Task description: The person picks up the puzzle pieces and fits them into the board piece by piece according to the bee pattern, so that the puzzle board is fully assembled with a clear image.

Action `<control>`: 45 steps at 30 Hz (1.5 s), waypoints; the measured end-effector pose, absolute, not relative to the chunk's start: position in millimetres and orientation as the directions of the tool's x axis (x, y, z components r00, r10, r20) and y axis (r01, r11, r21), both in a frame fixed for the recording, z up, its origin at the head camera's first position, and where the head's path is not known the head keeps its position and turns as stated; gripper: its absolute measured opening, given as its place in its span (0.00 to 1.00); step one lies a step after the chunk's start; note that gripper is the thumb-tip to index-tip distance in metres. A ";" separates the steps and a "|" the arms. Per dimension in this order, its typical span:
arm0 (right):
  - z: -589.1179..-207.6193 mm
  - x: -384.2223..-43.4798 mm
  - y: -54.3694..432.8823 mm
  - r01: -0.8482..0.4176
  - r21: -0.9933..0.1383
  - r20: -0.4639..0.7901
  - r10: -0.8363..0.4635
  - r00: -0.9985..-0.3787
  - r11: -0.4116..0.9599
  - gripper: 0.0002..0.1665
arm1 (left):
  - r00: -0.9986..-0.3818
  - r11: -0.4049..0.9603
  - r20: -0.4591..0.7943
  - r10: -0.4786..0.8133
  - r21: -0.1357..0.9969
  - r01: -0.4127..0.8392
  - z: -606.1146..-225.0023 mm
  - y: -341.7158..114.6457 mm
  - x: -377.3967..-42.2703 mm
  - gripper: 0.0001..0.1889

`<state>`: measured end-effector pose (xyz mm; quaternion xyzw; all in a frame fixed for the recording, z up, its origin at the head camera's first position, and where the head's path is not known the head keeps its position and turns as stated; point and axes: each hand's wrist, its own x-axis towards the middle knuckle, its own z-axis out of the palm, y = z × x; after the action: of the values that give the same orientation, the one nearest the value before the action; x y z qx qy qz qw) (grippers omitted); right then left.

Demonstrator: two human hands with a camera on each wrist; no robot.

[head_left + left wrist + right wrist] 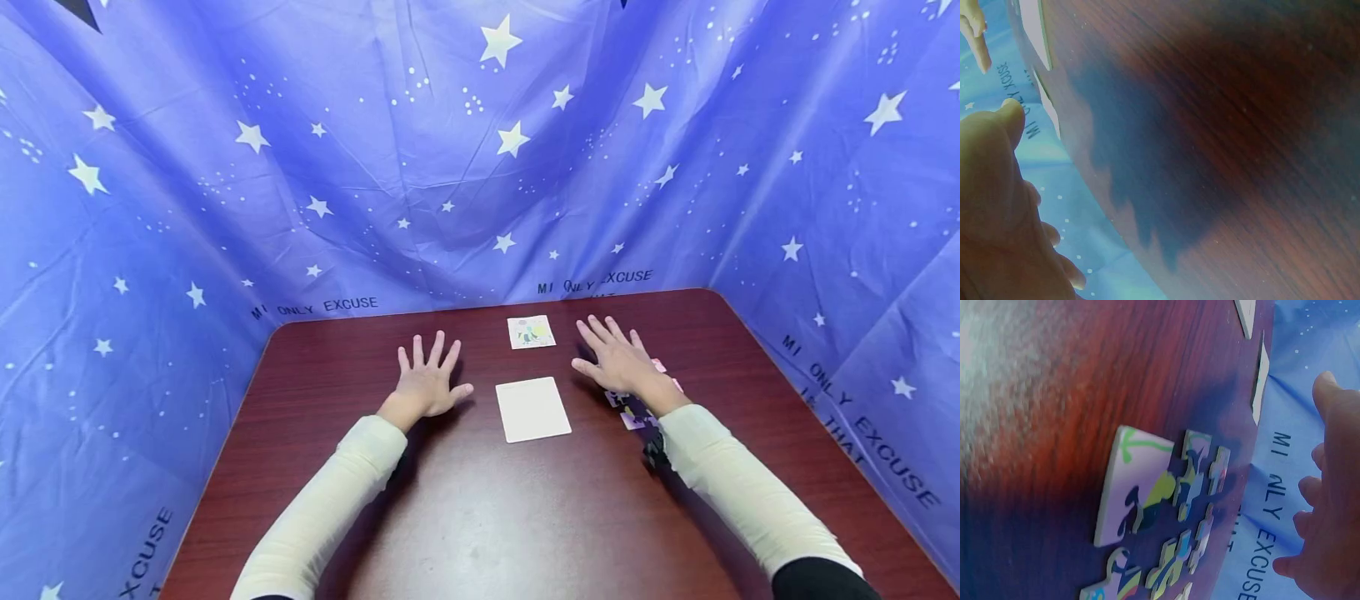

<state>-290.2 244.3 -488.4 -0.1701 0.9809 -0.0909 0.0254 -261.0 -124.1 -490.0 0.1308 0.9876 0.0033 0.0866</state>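
Note:
My left hand [426,385] hovers over the table's left half, fingers spread straight, holding nothing; its shadow falls on the wood in the left wrist view. Likewise spread and holding nothing, my right hand [618,362] is above the right side. Under and beside it lie several loose jigsaw puzzle pieces [1134,487], with pink, green and dark printing, partly hidden by the hand and sleeve in the head view. Between the hands lies a blank white square board [532,409]. Beyond it sits a small square picture card [531,332] with a pale printed drawing.
The dark red wooden table [480,517] has rounded far corners. A blue curtain [405,167] with white stars and printed words hangs around its back and sides, close to the far edge.

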 end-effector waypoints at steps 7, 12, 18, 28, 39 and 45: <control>-485.3 -293.7 248.5 -0.322 -0.192 -0.025 -0.332 -0.943 0.927 0.48 | -0.949 0.964 -0.168 0.267 0.030 0.266 -488.5 -125.9 -261.9 0.46; -487.1 -292.9 255.5 -0.302 -0.197 -0.051 -0.317 -0.947 0.933 0.49 | -0.944 0.959 -0.169 0.283 0.057 0.278 -491.3 -126.2 -261.1 0.46; -491.4 -293.8 264.7 -0.315 -0.255 -0.026 -0.332 -0.943 0.914 0.48 | -0.928 0.931 -0.157 0.339 0.198 0.306 -492.6 -124.3 -255.3 0.47; -499.5 -295.1 281.3 -0.452 -0.309 0.121 -0.436 -0.892 0.837 0.36 | -0.838 0.818 -0.106 0.535 0.315 0.482 -497.2 -112.0 -234.0 0.47; -503.5 -299.6 294.4 -0.563 -0.349 0.115 -0.562 -0.819 0.750 0.24 | -0.794 0.784 -0.086 0.602 0.252 0.567 -509.1 -93.8 -219.4 0.49; -507.9 -301.1 300.8 -0.594 -0.327 0.081 -0.605 -0.792 0.734 0.24 | -0.784 0.778 -0.082 0.616 0.219 0.588 -513.1 -88.8 -217.9 0.45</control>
<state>-301.1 300.8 -507.9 -0.3220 0.9311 -0.1705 0.0154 -217.9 -88.8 -513.1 0.3202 0.9400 0.0912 0.0749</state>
